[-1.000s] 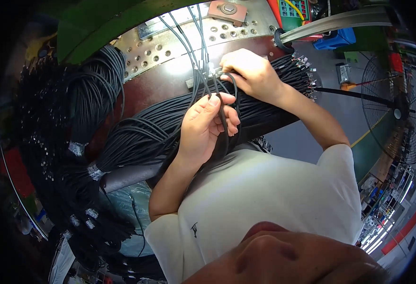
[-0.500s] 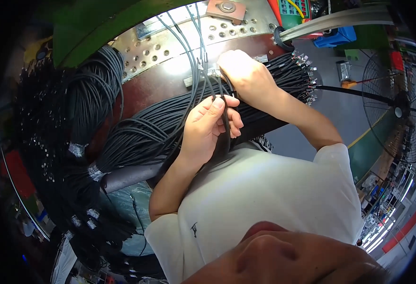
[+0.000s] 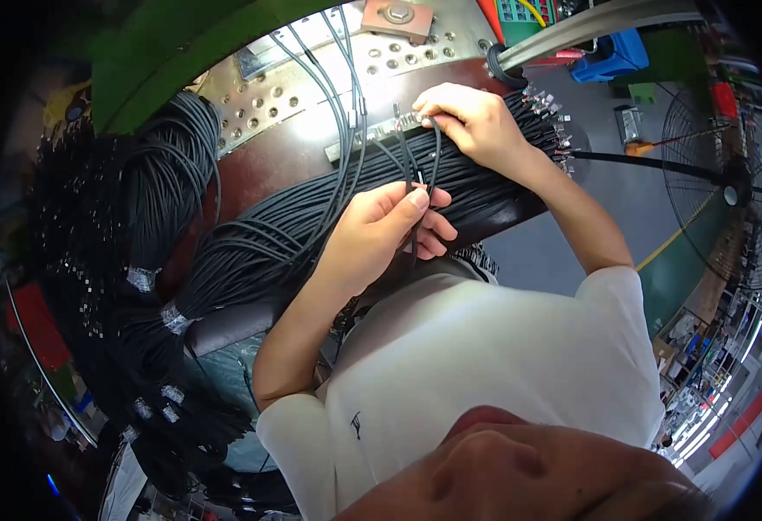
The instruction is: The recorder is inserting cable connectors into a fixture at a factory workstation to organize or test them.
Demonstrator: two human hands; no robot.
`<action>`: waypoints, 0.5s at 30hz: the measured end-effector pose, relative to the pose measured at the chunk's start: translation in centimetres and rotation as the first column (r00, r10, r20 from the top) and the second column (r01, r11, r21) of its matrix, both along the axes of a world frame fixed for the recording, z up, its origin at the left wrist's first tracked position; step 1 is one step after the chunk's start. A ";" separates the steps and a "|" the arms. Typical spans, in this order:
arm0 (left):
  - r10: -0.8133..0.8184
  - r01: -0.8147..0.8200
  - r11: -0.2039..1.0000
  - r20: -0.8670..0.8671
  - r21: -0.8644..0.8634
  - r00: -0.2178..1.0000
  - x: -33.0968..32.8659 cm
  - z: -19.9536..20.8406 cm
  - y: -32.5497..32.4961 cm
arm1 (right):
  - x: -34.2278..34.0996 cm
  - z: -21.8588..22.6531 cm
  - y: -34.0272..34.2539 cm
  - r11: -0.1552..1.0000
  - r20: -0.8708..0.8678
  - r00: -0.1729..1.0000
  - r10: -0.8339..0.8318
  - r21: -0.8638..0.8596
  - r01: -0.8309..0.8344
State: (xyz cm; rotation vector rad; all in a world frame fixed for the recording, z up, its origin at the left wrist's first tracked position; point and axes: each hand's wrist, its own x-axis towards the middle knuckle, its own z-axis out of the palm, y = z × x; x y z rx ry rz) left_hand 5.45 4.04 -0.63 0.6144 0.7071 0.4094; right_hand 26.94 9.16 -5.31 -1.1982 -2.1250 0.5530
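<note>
My left hand [image 3: 383, 227] pinches black cables [image 3: 434, 161] between thumb and forefinger, its other fingers loosely curled. Above it and to the right, my right hand [image 3: 489, 130] grips the upper end of one of these cables with thumb and fingertips, close against a slotted metal strip [image 3: 343, 151]. The tip of that end is hidden by my fingers. Several more thin cables [image 3: 354, 95] run up past the strip toward the machine. Beneath both hands lies a thick bundle of black cables [image 3: 264, 227], with metal terminals [image 3: 559, 126] at its right end.
A coiled cable bundle [image 3: 173, 143] hangs at the left beside a dense mass of black cables [image 3: 77, 260]. Behind the strip is a perforated metal plate [image 3: 268, 104] with a bolted block [image 3: 398, 17]. A green frame [image 3: 164, 52] overhangs at upper left. A fan [image 3: 728, 191] stands at right.
My right hand has shifted right and turned, showing more of the strip and the cable end in its fingers. My left hand has moved slightly right and down, still holding cables.
</note>
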 end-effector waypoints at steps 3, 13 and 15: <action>0.002 -0.002 1.000 -0.031 0.008 1.000 0.0 0.1 -0.1 | -0.1 -0.1 0.3 0.999 0.027 1.000 0.000 -0.048 0.001; -0.177 0.177 0.984 -0.176 -0.019 0.968 2.3 2.1 2.5 | -0.4 4.0 1.0 0.913 0.302 0.952 0.059 0.369 -0.173; -0.208 0.274 0.945 -0.318 0.178 0.925 1.4 2.5 1.9 | 0.1 3.1 0.5 0.913 0.303 0.949 0.084 0.357 -0.195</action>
